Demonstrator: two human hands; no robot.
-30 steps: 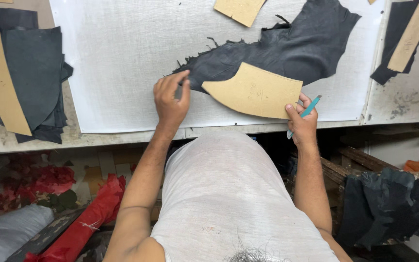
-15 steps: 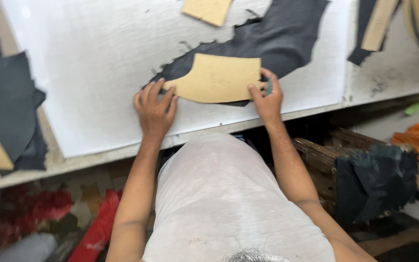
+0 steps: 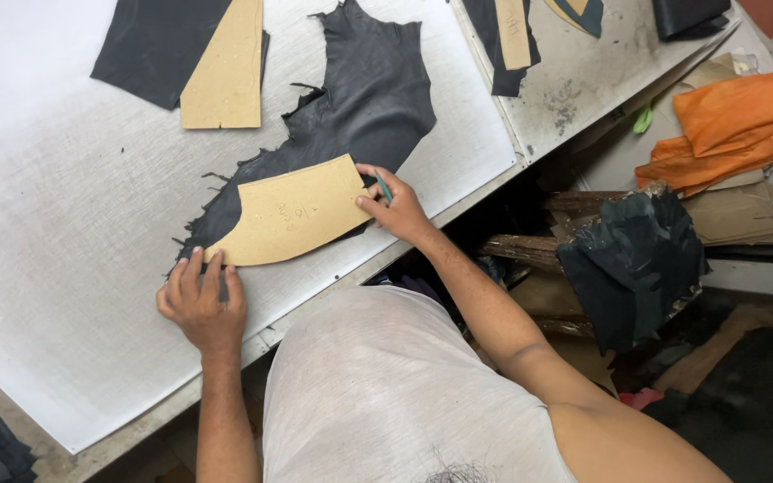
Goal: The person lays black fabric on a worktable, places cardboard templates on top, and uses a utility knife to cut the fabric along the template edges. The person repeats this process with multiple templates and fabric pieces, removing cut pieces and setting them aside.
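Note:
A tan cardboard pattern (image 3: 293, 213) lies flat on a ragged piece of black leather (image 3: 364, 98), on a white cutting board (image 3: 64, 233). My left hand (image 3: 199, 300) presses its fingertips on the pattern's lower left corner and the leather edge. At the pattern's right edge, my right hand (image 3: 395, 206) holds a thin teal marking tool (image 3: 383, 185), with fingers touching the card.
A second tan pattern (image 3: 224, 67) rests on another black piece (image 3: 154, 40) at the top. More leather strips and patterns (image 3: 512, 36) lie on the bare bench top right. Orange cloth (image 3: 731, 121) and a crumpled black heap (image 3: 637, 259) sit beyond the table edge at right.
The head view has swung and tilted, so the table now runs diagonally. Both hands stay on the pattern; the left hand has slid to its lower left corner.

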